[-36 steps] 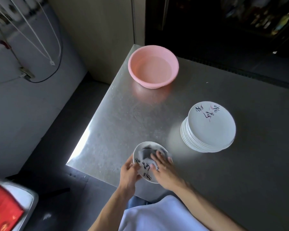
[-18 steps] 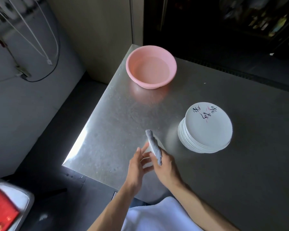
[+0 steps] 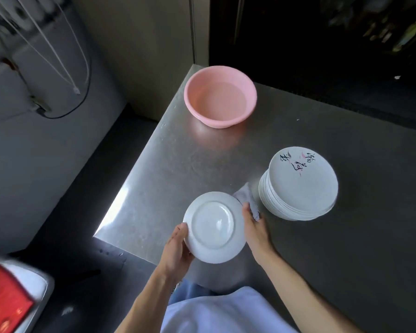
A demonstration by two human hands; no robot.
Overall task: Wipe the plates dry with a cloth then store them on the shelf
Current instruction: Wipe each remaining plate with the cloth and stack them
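Head view: left hand (image 3: 175,248) curls round rim of upturned round white ceramic plate (image 3: 214,227); right hand (image 3: 256,230) pinches grey cloth (image 3: 246,200). Likely slick, fragile: hold rim.

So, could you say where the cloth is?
In the head view, the cloth is in the right hand, between the held plate and the plate stack.

A plain white plate (image 3: 214,227) shows its unmarked underside beside a pale grey cloth (image 3: 246,199). The stack of white plates (image 3: 298,186) bears black brush lettering with pink strokes. A pink basin (image 3: 220,96) sits on the silver-grey table (image 3: 178,164).
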